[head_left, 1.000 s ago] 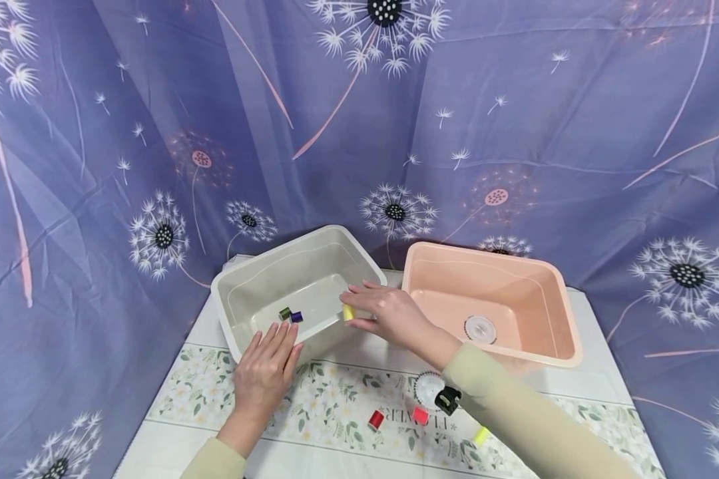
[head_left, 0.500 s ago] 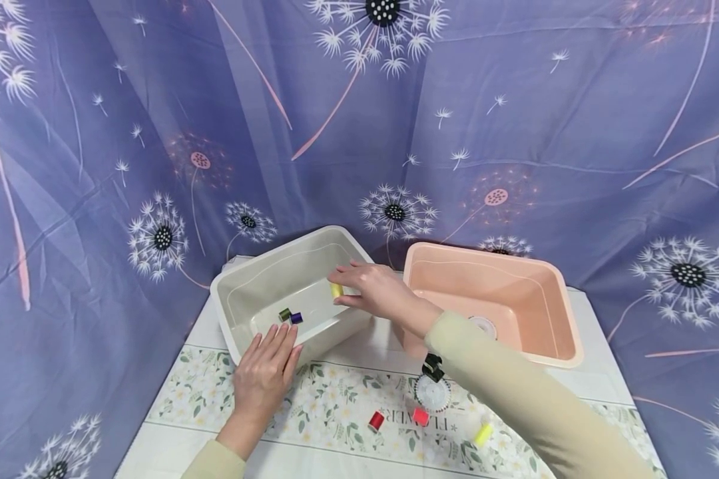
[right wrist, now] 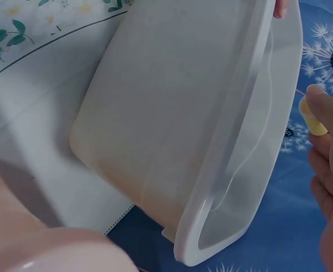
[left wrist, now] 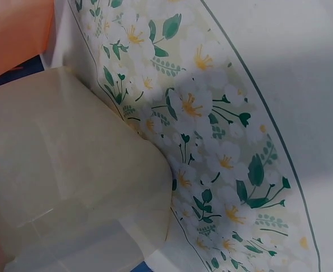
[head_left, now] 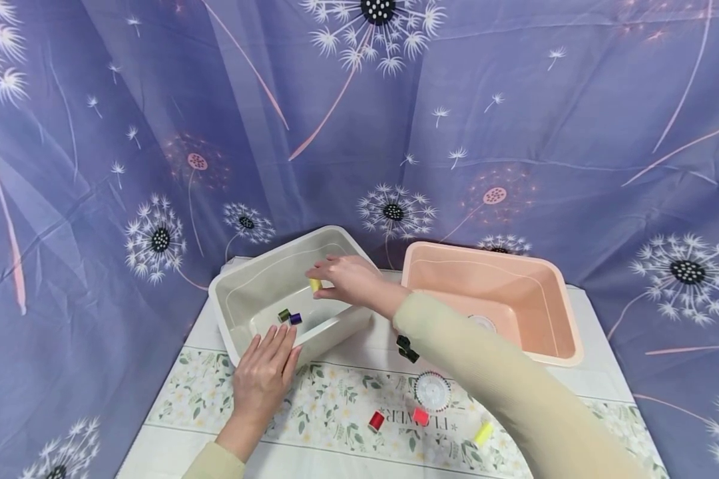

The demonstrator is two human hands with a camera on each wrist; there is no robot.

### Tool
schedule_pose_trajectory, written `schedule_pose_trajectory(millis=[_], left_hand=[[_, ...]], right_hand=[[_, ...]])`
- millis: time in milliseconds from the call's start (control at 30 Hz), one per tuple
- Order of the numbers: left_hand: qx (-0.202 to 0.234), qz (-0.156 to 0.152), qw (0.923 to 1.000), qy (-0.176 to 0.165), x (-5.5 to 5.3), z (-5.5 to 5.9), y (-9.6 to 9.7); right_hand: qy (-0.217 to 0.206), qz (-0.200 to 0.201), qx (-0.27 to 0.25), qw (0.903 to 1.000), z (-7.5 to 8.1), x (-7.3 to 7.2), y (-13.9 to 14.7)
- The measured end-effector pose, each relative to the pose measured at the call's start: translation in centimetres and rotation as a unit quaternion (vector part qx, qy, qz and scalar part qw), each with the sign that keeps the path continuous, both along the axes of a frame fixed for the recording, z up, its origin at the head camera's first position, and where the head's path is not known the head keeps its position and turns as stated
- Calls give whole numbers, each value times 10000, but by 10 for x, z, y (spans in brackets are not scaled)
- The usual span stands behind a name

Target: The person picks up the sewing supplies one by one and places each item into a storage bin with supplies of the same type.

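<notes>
Over the grey tub (head_left: 263, 276), my right hand (head_left: 355, 279) pinches a yellow thread spool (head_left: 315, 285) between thumb and fingers. The right wrist view also shows this spool (right wrist: 311, 118) at the fingertips, above the tub's rim (right wrist: 229, 141). My left hand (head_left: 265, 369) rests with straight fingers on the tub's near rim. Inside the tub, an olive green spool (head_left: 284, 315) and a dark blue spool (head_left: 295, 319) lie side by side on the floor, close to the left fingertips. The left wrist view catches the tub's outer wall (left wrist: 76, 164) but no fingers.
To the right stands a peach tub (head_left: 479, 263) holding a clear round disc (head_left: 484, 323), partly hidden by the right sleeve. In front lie a round pin wheel (head_left: 433, 391), a red spool (head_left: 376, 421), a pinkish-red spool (head_left: 421, 417) and a neon yellow spool (head_left: 482, 434).
My right hand has moved left with the yellow thread spool, from the grey tub's right rim to above its inside. The left hand has stayed on the near rim.
</notes>
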State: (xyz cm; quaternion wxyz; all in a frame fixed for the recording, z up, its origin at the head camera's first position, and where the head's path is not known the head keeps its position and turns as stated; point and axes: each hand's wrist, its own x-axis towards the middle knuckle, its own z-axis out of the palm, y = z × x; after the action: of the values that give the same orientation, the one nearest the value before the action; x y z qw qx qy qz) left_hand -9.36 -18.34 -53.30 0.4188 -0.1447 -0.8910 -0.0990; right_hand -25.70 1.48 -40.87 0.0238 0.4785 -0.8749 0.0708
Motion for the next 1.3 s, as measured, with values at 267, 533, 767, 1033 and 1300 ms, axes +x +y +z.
schedule_pose_trajectory(millis=[267, 533, 767, 1033, 1300], left_hand=[[-39, 32, 10000, -40, 1, -1, 0], [-62, 66, 9999, -139, 1, -1, 1], [-37, 43, 9999, -89, 1, -1, 1], [-34, 29, 10000, -8, 0, -2, 1], [-35, 16, 10000, 17, 0, -2, 0]], right_hand=[[32, 26, 397, 9992, -11, -11, -11], [-67, -133, 716, 9973, -16, -20, -15], [-57, -128, 793, 9968, -22, -24, -16], [-14, -180, 765, 9969, -27, -29, -14], [-118, -362, 790, 9961, -25, -28, -8]])
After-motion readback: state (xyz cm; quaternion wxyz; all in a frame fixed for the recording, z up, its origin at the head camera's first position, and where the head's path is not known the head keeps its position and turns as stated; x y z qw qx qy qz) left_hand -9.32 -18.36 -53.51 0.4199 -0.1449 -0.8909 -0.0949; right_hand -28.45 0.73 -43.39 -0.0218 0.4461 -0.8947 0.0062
